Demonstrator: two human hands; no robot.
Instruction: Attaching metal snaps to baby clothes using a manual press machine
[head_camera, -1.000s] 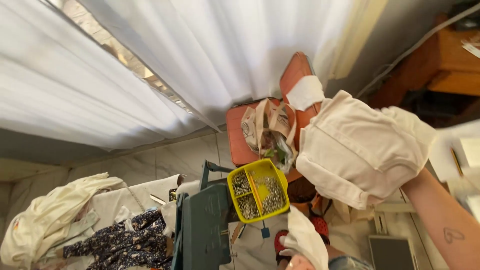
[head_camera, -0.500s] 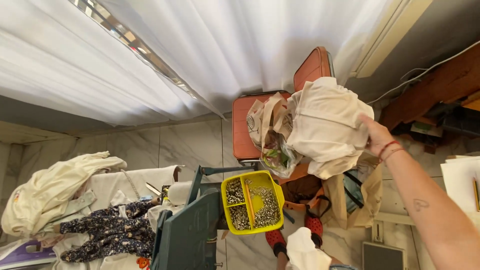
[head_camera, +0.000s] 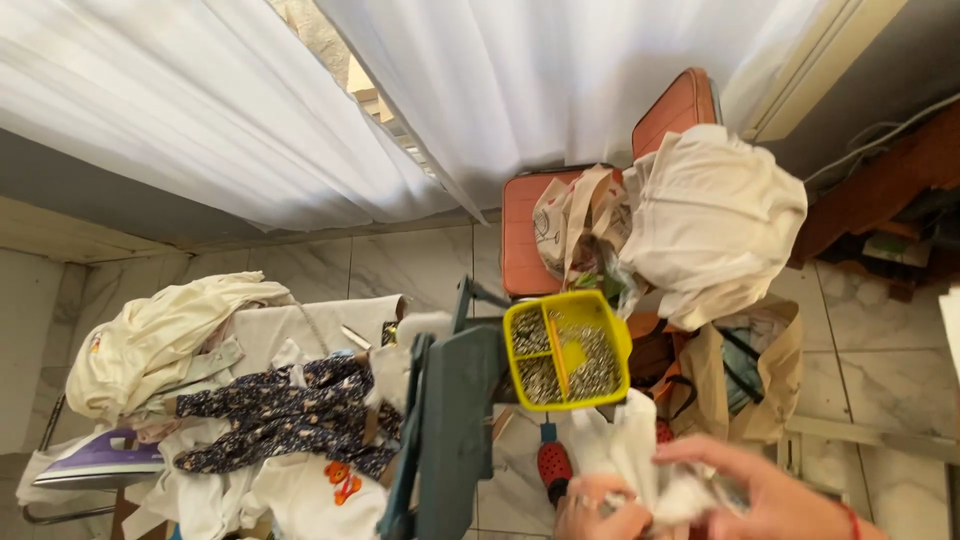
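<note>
Left hand (head_camera: 598, 512) and right hand (head_camera: 765, 490) both gripping white cloth (head_camera: 640, 462), fingers curled

Two hands are showing, one yellow box (head_camera: 566, 350), one orange chair (head_camera: 530, 235), one purple iron (head_camera: 100, 466), two white curtains (head_camera: 200, 110).

Both hands (head_camera: 700, 495) cropped at bottom edge

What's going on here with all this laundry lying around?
A person's left hand and right hand both grip a white cloth at the bottom of the view. Just above it, a yellow tray of small metal pieces sits on a grey-green stand. A cream garment is heaped on the orange chair. More clothes and a purple iron lie to the left.
</note>
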